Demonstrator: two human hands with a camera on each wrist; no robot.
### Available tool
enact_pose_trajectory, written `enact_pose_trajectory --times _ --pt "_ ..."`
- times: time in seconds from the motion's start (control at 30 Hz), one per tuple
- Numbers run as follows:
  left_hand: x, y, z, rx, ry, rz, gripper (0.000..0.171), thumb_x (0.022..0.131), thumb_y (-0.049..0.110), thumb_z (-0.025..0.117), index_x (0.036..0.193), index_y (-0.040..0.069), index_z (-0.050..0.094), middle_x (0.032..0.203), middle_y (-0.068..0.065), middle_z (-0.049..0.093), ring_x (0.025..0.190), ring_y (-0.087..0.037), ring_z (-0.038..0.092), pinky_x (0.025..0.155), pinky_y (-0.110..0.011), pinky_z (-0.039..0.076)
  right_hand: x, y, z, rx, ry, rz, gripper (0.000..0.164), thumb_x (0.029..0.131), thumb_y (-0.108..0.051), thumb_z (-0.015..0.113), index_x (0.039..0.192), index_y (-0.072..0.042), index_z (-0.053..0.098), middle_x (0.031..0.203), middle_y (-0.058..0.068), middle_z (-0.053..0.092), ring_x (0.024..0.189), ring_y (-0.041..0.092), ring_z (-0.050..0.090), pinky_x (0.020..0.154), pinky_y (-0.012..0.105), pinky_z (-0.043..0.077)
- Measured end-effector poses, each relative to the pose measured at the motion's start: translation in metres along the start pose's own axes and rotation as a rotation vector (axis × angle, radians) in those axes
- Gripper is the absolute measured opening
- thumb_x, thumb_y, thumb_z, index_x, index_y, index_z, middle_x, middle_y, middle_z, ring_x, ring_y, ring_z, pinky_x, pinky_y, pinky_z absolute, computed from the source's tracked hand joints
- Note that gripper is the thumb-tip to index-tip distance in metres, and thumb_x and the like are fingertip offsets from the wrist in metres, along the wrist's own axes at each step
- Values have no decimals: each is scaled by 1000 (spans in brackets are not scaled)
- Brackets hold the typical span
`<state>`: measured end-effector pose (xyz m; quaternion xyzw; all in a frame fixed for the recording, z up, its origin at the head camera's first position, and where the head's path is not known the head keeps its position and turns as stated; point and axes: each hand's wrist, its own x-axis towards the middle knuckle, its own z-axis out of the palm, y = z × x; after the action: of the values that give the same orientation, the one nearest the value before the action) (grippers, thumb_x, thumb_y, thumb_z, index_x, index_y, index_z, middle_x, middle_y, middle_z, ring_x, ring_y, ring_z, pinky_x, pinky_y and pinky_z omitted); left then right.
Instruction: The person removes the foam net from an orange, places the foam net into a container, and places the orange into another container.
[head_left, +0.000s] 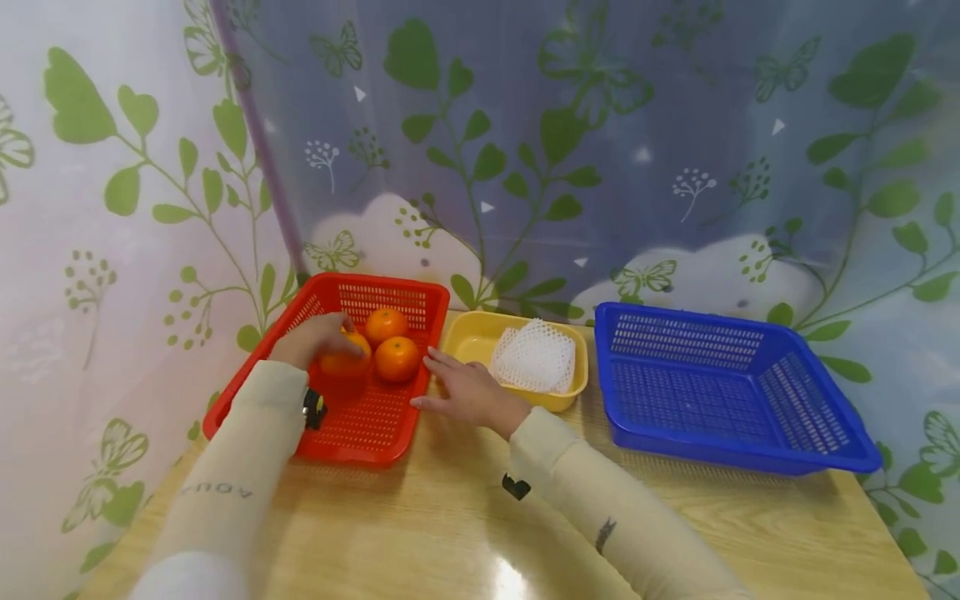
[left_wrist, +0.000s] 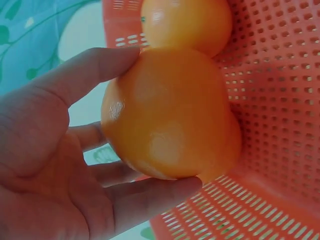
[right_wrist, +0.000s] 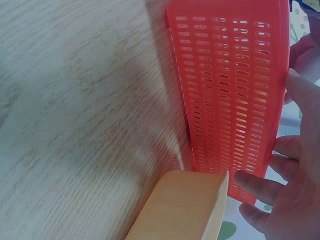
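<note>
My left hand (head_left: 313, 337) grips an orange (head_left: 344, 358) inside the red basket (head_left: 360, 421), thumb on top, fingers curled underneath. In the left wrist view the thumb (left_wrist: 85, 70) and a lower finger pinch that orange (left_wrist: 170, 115) and it fills most of the frame; a second orange (left_wrist: 187, 22) behind it is cut off at the top edge. From the head view my hand hides the left part of the held orange. Two more oranges sit in the same basket, one at the back (head_left: 386, 323) and one just right of the held fruit (head_left: 397, 358), touching or nearly so, hard to say.

My right hand (head_left: 467, 390) lies flat and relaxed, holding nothing, fingers spread against the red basket's right wall, palm on the worktop (head_left: 465, 533). The right wrist view shows only fingertips (right_wrist: 250, 182) at the basket wall (right_wrist: 230, 90); the rest of the hand is cut off, and the yellow tray corner (right_wrist: 185, 205) blocks the bottom.

Both forearms in cream sleeves reach forward.

Yellow tray (head_left: 468, 337) holds white foam netting (head_left: 534, 357), between the red basket and a blue basket (head_left: 720, 392).
</note>
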<state>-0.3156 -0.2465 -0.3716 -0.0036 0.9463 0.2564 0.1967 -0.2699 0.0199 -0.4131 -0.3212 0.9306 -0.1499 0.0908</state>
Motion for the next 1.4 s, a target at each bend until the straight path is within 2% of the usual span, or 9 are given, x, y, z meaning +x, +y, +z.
enact_pose_trajectory --times 0.23,0.5,0.73,0.83,0.9,1.13,1.3,1.4 --pt "3 -6 10 -10 35 -50 57 87 27 69 127 -2 42 126 -27 47 116 -42 43 102 -55 37 1 -1 2 -11 6 -4 81 92 -62 50 153 -12 29 161 1 19 142 21 30 114 44 27" --pt "9 -15 22 0 9 -93 62 87 24 69 132 -2 36 129 -29 43 118 -42 42 105 -55 34 2 -1 4 -22 2 -6 81 93 -62 49 153 -12 29 161 1 19 142 21 31 113 44 28" --pt "5 -9 23 -23 1 -106 80 87 27 70 146 -1 25 140 -31 37 128 -45 35 110 -57 28 1 -1 3 -2 -13 10 81 93 -62 49 154 -13 28 161 0 17 143 21 30 114 44 26" --pt "3 -5 23 -41 0 -120 87 86 30 72 150 -1 20 144 -29 36 129 -44 35 110 -57 28 0 -1 3 3 -16 18 81 92 -62 49 154 -14 27 161 -1 16 143 21 30 115 44 26" --pt "2 -3 22 -17 8 -126 88 86 32 72 149 -1 21 142 -29 37 126 -44 37 108 -57 32 -1 -1 3 12 -14 22 82 92 -63 49 154 -14 27 161 -1 16 143 21 30 115 44 25" --pt "-1 0 21 6 44 -138 68 85 34 73 132 0 37 125 -25 47 113 -40 45 100 -55 39 -1 -1 3 8 -3 17 82 92 -63 49 154 -13 27 161 0 17 143 20 30 115 43 26" --pt "-5 0 20 21 72 -93 46 85 32 73 110 4 45 102 -17 49 97 -34 47 83 -46 43 -1 -1 2 9 4 7 81 93 -62 49 153 -12 28 161 1 17 143 20 29 114 44 27" --pt "-5 1 19 53 86 -77 43 86 31 73 105 3 46 98 -17 49 94 -34 48 81 -44 43 -1 0 2 0 5 7 81 93 -62 49 153 -12 28 161 1 17 143 20 28 114 43 27"
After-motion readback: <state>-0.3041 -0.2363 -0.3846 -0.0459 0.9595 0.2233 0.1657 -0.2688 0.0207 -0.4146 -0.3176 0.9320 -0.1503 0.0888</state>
